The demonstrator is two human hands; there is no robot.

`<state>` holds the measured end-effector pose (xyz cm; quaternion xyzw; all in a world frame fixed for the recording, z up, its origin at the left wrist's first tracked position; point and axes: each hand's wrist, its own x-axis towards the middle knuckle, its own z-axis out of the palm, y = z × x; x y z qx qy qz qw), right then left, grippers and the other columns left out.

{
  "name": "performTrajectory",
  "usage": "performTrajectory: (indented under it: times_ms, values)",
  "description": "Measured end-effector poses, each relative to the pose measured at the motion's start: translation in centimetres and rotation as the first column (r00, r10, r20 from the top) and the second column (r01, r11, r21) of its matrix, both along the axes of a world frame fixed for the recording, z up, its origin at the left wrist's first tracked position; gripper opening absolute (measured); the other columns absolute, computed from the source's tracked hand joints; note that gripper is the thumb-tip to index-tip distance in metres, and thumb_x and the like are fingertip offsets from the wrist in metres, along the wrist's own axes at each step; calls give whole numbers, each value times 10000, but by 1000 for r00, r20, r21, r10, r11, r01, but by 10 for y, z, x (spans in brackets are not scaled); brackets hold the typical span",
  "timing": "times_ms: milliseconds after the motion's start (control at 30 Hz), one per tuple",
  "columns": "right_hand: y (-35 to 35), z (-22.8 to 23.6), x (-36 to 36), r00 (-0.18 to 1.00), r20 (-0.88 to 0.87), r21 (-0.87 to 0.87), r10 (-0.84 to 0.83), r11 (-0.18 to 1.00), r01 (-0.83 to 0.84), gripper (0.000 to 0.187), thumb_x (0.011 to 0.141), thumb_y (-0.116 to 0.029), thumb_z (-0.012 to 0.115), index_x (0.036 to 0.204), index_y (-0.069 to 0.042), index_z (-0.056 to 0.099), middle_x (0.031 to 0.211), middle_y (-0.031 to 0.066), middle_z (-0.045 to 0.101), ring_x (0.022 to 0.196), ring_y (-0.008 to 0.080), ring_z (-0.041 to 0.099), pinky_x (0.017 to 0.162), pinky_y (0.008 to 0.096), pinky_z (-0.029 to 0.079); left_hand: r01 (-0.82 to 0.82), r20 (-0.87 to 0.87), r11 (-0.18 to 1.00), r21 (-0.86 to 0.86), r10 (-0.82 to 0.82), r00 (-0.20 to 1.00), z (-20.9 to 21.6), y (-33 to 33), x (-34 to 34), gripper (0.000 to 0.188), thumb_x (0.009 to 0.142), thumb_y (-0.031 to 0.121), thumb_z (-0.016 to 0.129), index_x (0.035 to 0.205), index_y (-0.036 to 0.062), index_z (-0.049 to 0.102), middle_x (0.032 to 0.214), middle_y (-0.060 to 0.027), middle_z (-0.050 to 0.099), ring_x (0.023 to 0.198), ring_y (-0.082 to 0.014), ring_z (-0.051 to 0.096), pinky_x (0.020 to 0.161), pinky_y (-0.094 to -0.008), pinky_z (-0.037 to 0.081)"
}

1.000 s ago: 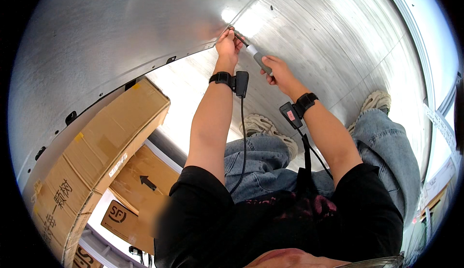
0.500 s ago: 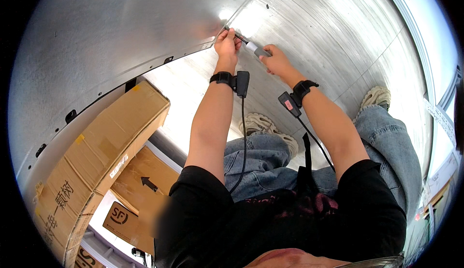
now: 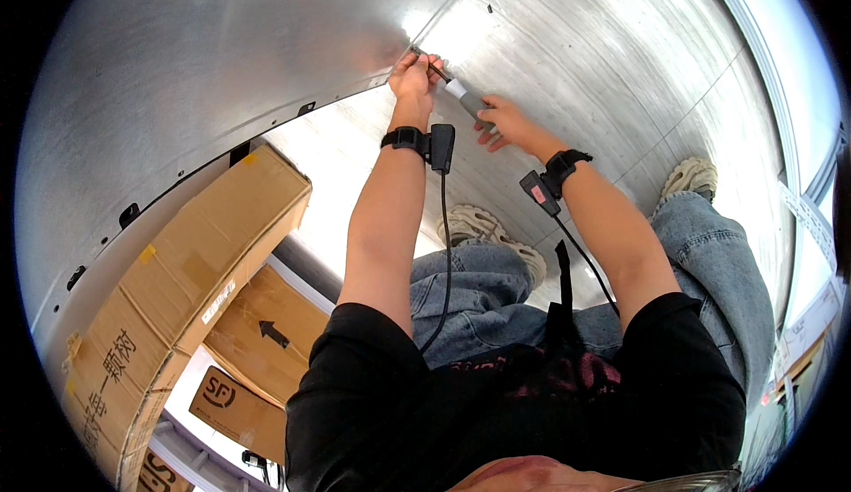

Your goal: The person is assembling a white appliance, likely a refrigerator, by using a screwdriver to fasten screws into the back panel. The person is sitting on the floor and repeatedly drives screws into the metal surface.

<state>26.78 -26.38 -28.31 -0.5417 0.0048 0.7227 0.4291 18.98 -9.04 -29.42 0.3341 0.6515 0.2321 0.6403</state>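
Note:
A screwdriver (image 3: 464, 95) with a grey and white handle and a dark shaft slants up to the lower edge of a large grey metal panel (image 3: 222, 58). My left hand (image 3: 411, 77) is closed round the front of the shaft, right at the panel edge. Whatever the tip meets there is too small and covered to make out. At the back end of the handle is my right hand (image 3: 514, 127), its thumb and forefinger on the grip while the other fingers curl loosely beneath. Each wrist wears a black strap with a small box and cable.
Tall cardboard boxes (image 3: 204, 253) stand along the panel at the left, with more cartons (image 3: 266, 328) beside them. Black clips (image 3: 129, 214) stick out from the panel's edge. Grey wood-look flooring (image 3: 603, 58) lies under my shoes. A white frame (image 3: 753, 58) runs down the right.
My right hand has shifted slightly back and down along the handle, its lower fingers loosening. My left hand has moved a little left, still at the panel edge.

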Motion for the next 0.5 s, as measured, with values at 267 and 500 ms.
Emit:
performTrajectory:
  times_ms: [267, 500]
  values:
    - [4, -10, -10, 430, 890, 12, 154, 933, -359, 484, 732, -126, 674, 1173, 14, 529, 1023, 203, 592, 922, 343, 593, 831, 398, 476, 47, -58, 996, 81, -42, 997, -6, 1, 0, 201, 861, 4, 615, 1027, 15, 501, 856, -109, 627, 658, -162, 609, 524, -261, 481]
    - [9, 8, -1, 932, 352, 31, 91, 994, -109, 514, 756, -139, 651, 1214, 25, 487, 993, 204, 589, 824, 346, 607, 795, 418, 491, 13, -5, 999, 47, -13, 1000, -12, 7, -1, 204, 856, 10, 620, 1017, 8, 494, 830, -117, 624, 616, -165, 595, 485, -271, 447]
